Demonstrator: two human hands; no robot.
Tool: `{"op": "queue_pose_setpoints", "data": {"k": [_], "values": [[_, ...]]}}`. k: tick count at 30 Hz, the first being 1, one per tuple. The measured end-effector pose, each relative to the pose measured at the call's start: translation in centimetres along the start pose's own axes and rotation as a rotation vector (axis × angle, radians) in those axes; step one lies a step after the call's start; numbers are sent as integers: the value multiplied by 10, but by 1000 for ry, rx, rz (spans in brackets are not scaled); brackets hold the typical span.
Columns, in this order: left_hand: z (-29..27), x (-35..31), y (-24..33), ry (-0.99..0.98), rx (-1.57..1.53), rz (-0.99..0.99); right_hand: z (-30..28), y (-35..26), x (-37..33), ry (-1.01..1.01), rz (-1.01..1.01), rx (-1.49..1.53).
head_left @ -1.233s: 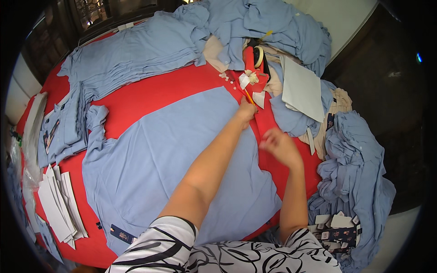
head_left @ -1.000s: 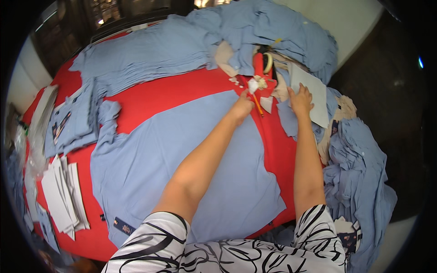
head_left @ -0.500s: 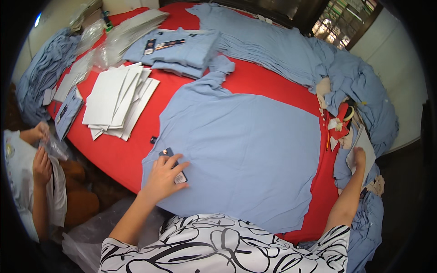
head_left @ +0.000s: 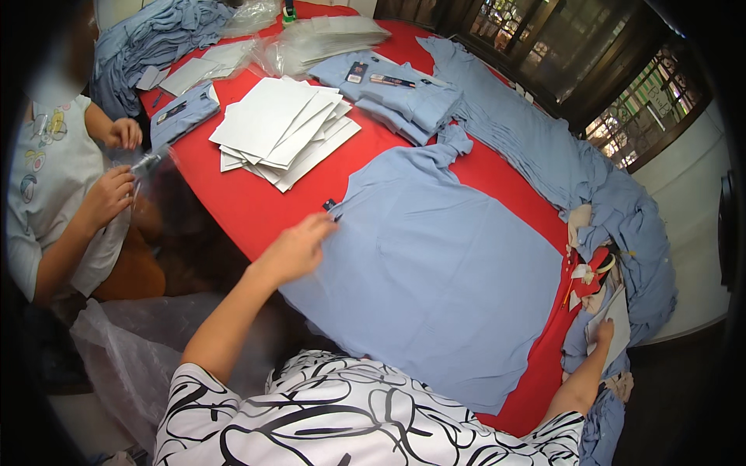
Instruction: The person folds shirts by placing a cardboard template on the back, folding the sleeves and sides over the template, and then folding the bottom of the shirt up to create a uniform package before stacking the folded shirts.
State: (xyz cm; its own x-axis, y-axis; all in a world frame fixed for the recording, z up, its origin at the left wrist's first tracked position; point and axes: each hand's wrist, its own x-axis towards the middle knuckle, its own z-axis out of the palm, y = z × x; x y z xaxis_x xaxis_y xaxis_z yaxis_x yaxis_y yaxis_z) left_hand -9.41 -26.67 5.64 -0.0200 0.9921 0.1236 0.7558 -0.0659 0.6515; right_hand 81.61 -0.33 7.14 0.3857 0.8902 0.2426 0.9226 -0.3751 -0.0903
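A light blue shirt (head_left: 443, 264) lies spread on the red-covered table, its narrow end, perhaps a sleeve, bunched at the far side. My left hand (head_left: 298, 250) is over the shirt's left edge, smeared by motion, and its grip cannot be made out. A small dark tag (head_left: 330, 205) shows just beyond its fingertips. Out to the right, my right hand (head_left: 604, 332) grips a white card sheet (head_left: 619, 326) by its near edge, above heaped blue cloth.
White card sheets (head_left: 268, 116) are stacked at left, beside folded blue shirts (head_left: 404, 93) with dark tags. More blue garments (head_left: 536, 147) line the far edge. A co-worker's hands (head_left: 109, 194) hold clear plastic at left. Tape and scraps (head_left: 594, 268) lie at right.
The view has swung, so the table contents appear shifted right. My left hand has moved from the dark tag on the shirt to the shirt's left edge. My right hand still grips the card.
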Motion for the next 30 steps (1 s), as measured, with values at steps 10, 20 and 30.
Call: {"op": "queue_pose_setpoints", "data": {"k": [10,20,30], "values": [[0,0,-31,565,534,-179,-201,-204,-130,-65,-424,977],[72,40,-80,361,265,77,-79,-475,-262,-728,-871,1103],[47,-20,-76,485,-80,-228,47,-564,-290,-668,-865,638]]}}
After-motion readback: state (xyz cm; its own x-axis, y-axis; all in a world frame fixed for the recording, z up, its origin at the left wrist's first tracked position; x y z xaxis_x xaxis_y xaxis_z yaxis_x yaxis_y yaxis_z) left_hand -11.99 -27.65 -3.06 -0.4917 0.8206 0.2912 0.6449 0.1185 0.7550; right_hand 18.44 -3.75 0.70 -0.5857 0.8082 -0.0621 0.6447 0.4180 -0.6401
